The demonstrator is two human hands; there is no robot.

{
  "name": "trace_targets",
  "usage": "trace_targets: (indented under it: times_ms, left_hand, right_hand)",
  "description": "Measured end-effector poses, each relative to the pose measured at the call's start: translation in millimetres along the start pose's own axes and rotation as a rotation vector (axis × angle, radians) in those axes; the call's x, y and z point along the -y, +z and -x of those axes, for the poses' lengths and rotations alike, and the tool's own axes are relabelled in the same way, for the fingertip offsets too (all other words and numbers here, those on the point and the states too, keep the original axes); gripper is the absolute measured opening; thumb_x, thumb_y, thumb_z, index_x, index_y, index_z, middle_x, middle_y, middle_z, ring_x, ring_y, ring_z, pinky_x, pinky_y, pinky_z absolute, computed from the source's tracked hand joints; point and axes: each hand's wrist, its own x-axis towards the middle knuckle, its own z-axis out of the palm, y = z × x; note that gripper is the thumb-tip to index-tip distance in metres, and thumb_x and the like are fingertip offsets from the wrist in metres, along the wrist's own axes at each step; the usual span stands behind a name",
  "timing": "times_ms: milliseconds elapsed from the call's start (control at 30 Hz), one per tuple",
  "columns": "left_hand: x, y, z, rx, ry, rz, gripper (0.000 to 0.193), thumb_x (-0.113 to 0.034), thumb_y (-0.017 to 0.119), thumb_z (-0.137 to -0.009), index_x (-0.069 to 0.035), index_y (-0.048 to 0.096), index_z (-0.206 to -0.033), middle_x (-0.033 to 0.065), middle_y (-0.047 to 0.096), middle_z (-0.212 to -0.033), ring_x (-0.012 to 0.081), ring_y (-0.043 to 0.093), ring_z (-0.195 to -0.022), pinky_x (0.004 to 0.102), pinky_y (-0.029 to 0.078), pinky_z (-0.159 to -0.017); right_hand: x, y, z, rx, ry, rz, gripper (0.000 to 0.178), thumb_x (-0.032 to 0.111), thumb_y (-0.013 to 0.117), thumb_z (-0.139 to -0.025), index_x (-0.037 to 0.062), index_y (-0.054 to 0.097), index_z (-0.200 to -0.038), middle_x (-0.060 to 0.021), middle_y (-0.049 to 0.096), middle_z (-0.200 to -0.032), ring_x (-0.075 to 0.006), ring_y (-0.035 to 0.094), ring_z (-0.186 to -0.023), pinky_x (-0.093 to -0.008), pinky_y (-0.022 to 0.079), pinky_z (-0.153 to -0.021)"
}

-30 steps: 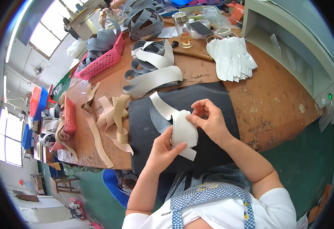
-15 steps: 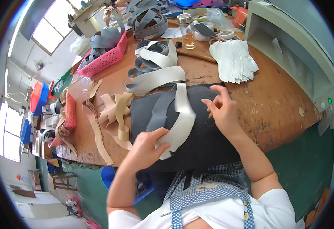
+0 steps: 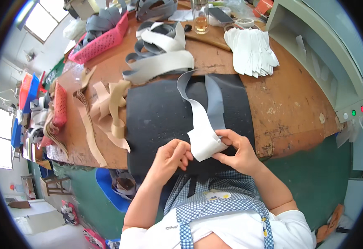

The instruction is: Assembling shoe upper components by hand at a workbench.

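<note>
A long strip of material, white on one face and grey on the other, loops above a black mat. My right hand pinches the folded near part of this strip between thumb and fingers. Just left of the strip's near edge, my left hand has its fingers curled closed; whether anything is in them is hidden. The strip's grey side shows along its far, curving lengths. Beyond the mat lies a heap of similar white and grey strips.
Beige strips lie left of the mat. A pink basket of grey strips stands at far left. Fanned white pieces, a glass jar and a phone lie beyond. A cabinet borders the table's right.
My left hand has come off the strip's near end and sits beside it. My right hand, formerly open in the air, has moved down and grips the strip, which has turned over.
</note>
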Motion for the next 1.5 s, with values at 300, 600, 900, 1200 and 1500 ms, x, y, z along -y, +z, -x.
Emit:
trace_targets:
  times_ms: [300, 600, 900, 1200, 1500]
  left_hand:
    - [17, 35, -9, -0.075, 0.109, 0.1, 0.015, -0.005, 0.072, -0.09, -0.001, 0.061, -0.1, 0.0044, 0.066, -0.089, 0.0104, 0.062, -0.079, 0.0238, 0.051, -0.068]
    - [-9, 60, 6, -0.222, 0.691, -0.462, 0.02, 0.0, 0.067, -0.091, -0.002, 0.057, -0.108, 0.0089, 0.068, -0.085, 0.0174, 0.065, -0.06, 0.0295, 0.051, -0.051]
    - [-27, 37, -30, 0.13, 0.068, 0.246, 0.043, -0.004, 0.081, -0.081, 0.001, 0.062, -0.119, 0.0091, 0.073, -0.105, 0.013, 0.069, -0.095, 0.0285, 0.054, -0.087]
    - [-17, 44, -51, 0.035, 0.268, 0.112, 0.03, 0.001, 0.079, -0.081, 0.003, 0.068, -0.107, 0.0082, 0.073, -0.097, 0.0122, 0.069, -0.088, 0.0274, 0.057, -0.081]
    - [-10, 48, -58, 0.055, 0.13, 0.123, 0.032, -0.006, 0.079, -0.083, 0.001, 0.068, -0.112, 0.0048, 0.071, -0.098, 0.0107, 0.066, -0.09, 0.0272, 0.055, -0.082]
  right_hand:
    - [-12, -3, -7, -0.064, 0.356, -0.323, 0.031, 0.022, 0.058, -0.101, -0.0029, 0.06, -0.12, -0.007, 0.069, -0.103, -0.0105, 0.067, -0.09, -0.0258, 0.054, -0.076]
    - [1, 3, -23, -0.072, 0.486, -0.761, 0.047, 0.039, 0.055, -0.103, -0.0024, 0.059, -0.126, -0.009, 0.068, -0.111, -0.014, 0.067, -0.1, -0.0314, 0.054, -0.086]
    - [4, 14, 20, -0.024, 0.203, -0.243, 0.042, 0.003, 0.072, -0.089, -0.001, 0.058, -0.129, -0.0096, 0.067, -0.12, -0.0149, 0.062, -0.112, -0.0317, 0.05, -0.097]
    - [-5, 16, 17, -0.048, 0.222, -0.232, 0.027, 0.006, 0.07, -0.093, -0.0056, 0.064, -0.117, -0.0075, 0.072, -0.107, -0.0115, 0.066, -0.099, -0.0277, 0.054, -0.089]
    - [-5, 15, 21, -0.056, 0.196, -0.116, 0.023, 0.007, 0.072, -0.092, -0.0036, 0.068, -0.111, -0.0062, 0.074, -0.101, -0.0093, 0.066, -0.094, -0.027, 0.054, -0.084]
